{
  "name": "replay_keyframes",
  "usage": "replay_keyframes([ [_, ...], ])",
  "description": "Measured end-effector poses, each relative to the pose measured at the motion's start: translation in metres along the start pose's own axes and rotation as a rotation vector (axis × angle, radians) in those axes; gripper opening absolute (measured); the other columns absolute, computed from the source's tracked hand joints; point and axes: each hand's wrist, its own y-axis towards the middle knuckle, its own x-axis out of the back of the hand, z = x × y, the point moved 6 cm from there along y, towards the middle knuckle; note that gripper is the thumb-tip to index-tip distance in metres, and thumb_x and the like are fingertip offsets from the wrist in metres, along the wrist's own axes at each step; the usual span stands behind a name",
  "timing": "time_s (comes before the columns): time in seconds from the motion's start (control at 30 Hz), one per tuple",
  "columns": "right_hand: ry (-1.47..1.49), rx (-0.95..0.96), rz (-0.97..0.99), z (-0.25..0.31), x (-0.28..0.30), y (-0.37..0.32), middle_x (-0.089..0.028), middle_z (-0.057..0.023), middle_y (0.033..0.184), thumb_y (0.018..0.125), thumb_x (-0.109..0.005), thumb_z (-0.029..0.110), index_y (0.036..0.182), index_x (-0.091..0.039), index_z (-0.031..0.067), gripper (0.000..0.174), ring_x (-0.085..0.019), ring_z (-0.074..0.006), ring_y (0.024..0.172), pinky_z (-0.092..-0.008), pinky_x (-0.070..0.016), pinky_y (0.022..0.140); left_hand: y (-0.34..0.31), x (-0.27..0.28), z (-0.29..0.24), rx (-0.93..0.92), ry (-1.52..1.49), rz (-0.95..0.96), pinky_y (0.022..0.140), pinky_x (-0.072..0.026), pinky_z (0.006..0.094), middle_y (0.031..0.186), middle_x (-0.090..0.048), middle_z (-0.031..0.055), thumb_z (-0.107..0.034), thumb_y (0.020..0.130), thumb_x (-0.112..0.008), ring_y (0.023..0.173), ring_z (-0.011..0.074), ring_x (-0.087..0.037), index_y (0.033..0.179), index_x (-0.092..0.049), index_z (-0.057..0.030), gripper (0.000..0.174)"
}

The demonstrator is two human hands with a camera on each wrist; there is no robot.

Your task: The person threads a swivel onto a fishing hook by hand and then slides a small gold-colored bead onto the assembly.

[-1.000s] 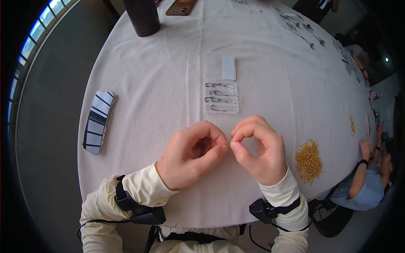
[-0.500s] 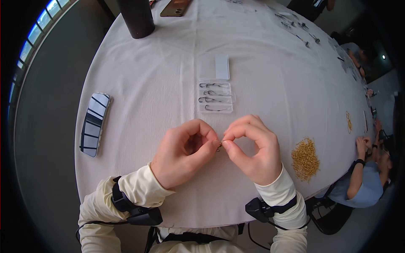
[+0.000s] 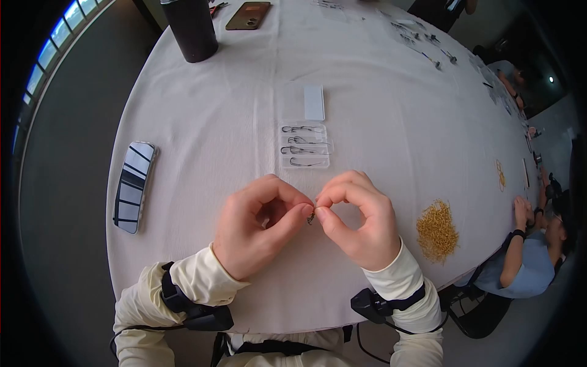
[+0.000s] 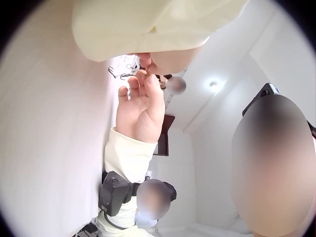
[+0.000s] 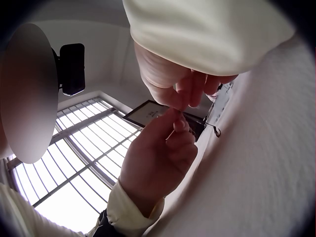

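Observation:
In the head view my left hand [image 3: 260, 223] and right hand [image 3: 361, 220] meet fingertip to fingertip above the white tablecloth. A small dark fishhook [image 3: 310, 219] hangs just below the joined tips. The left wrist view has the hook [image 4: 112, 74] jutting out from the pinch, with a small gold piece [image 4: 143, 74] at the right hand's fingertips. My left thumb and forefinger pinch the hook; the right ones pinch the gold piece. Fingertips hide most of the join. Beyond the hands lies a clear compartment box [image 3: 305, 145] of dark fishhooks.
A pile of small gold pieces [image 3: 437, 230] lies right of my right hand. A phone [image 3: 134, 188] lies at left, with a dark tumbler [image 3: 191, 30] and another phone [image 3: 248, 16] at the back. Another person [image 3: 520, 257] sits at the right edge.
My fingertips have drawn together, closing the small gap between the hands. The dark hook now shows below them. The head view has shifted slightly.

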Motion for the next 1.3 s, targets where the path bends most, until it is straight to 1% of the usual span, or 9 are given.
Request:
replay_keyframes([
  [0.17,0.002,0.015,-0.002,0.002,-0.002,0.0,-0.065,-0.0049,0.087,0.078,-0.07,0.001,0.081,-0.064,0.005,0.007,-0.059,-0.0234,0.085,-0.035,-0.0477,0.078,0.0,-0.003,0.0,0.021,-0.112,0.043,0.067,-0.042,0.019,0.085,-0.062,-0.0021,-0.01,0.094,-0.065,0.075,0.002,-0.051,0.096,-0.062,-0.0001,0.01],
  [0.23,-0.015,0.015,-0.009,0.002,-0.001,0.0,-0.065,-0.0048,0.088,0.078,-0.069,0.001,0.081,-0.064,0.0051,0.008,-0.059,-0.0237,0.085,-0.0352,-0.0479,0.078,0.001,-0.009,0.001,0.114,-0.256,0.111,0.069,-0.0416,0.0196,0.086,-0.06,-0.0035,-0.013,0.097,-0.062,0.077,0.002,-0.05,0.097,-0.062,-0.0007,0.013],
  [0.43,-0.028,0.02,-0.067,0.005,0.006,0.002,-0.064,-0.0062,0.09,0.077,-0.069,-0.001,0.085,-0.067,0.0051,0.01,-0.061,-0.0229,0.089,-0.0341,-0.0499,0.077,0.001,-0.005,0.009,0.286,-0.314,0.092,0.065,-0.0375,0.0206,0.086,-0.056,-0.0043,-0.023,0.1,-0.058,0.074,0.0033,-0.045,0.099,-0.062,-0.0029,0.021],
  [0.47,-0.039,0.035,-0.065,0.006,0.007,0.002,-0.064,-0.0063,0.091,0.077,-0.069,-0.002,0.086,-0.067,0.0052,0.011,-0.061,-0.0227,0.09,-0.0339,-0.0502,0.078,0.002,-0.005,0.01,0.285,-0.313,0.089,0.065,-0.0375,0.0206,0.086,-0.056,-0.0043,-0.023,0.1,-0.058,0.074,0.0033,-0.045,0.099,-0.062,-0.0029,0.021],
  [0.53,-0.076,0.057,-0.058,0.008,0.009,0.002,-0.062,-0.0057,0.093,0.075,-0.069,-0.002,0.087,-0.068,0.006,0.014,-0.061,-0.0229,0.091,-0.0339,-0.0504,0.079,0.003,-0.008,0.014,0.306,-0.48,0.061,0.063,-0.0342,0.0224,0.077,-0.048,-0.0046,-0.023,0.1,-0.058,0.07,0.0062,-0.042,0.096,-0.06,-0.0065,0.017],
  [0.83,-0.19,0.098,-0.012,0.007,0.0,0.002,-0.06,-0.005,0.09,0.071,-0.073,-0.001,0.087,-0.069,0.0079,0.019,-0.058,-0.0246,0.087,-0.0352,-0.0488,0.076,0.005,-0.006,0.022,0.328,-0.681,0.091,0.063,-0.0353,0.0228,0.077,-0.048,-0.0043,-0.02,0.101,-0.057,0.069,0.0058,-0.042,0.096,-0.06,-0.0058,0.015],
  [1.07,-0.251,0.15,-0.012,0.008,-0.009,0.001,-0.06,-0.0024,0.086,0.07,-0.078,0.002,0.085,-0.069,0.0083,0.019,-0.055,-0.0231,0.083,-0.0344,-0.0461,0.075,0.006,-0.009,0.027,0.332,-0.711,0.089,0.067,-0.037,0.0218,0.081,-0.049,-0.0041,-0.022,0.101,-0.058,0.072,0.0061,-0.043,0.1,-0.061,-0.006,0.017],
  [1.13,-0.247,0.143,-0.066,0.007,-0.007,0.0,-0.06,-0.0018,0.084,0.069,-0.08,0.004,0.085,-0.07,0.0087,0.02,-0.055,-0.0226,0.082,-0.034,-0.0451,0.074,0.006,-0.009,0.026,0.337,-0.687,0.079,0.067,-0.0374,0.0219,0.081,-0.05,-0.004,-0.023,0.101,-0.058,0.073,0.0062,-0.043,0.101,-0.061,-0.0058,0.018],
  [1.3,-0.223,0.135,-0.075,0.003,-0.006,0.001,-0.06,-0.0026,0.083,0.07,-0.081,0.004,0.084,-0.069,0.0077,0.019,-0.056,-0.0227,0.08,-0.0342,-0.0456,0.074,0.006,-0.011,0.025,0.331,-0.671,0.088,0.067,-0.0373,0.0217,0.082,-0.051,-0.004,-0.023,0.101,-0.059,0.074,0.006,-0.043,0.101,-0.062,-0.006,0.018],
])
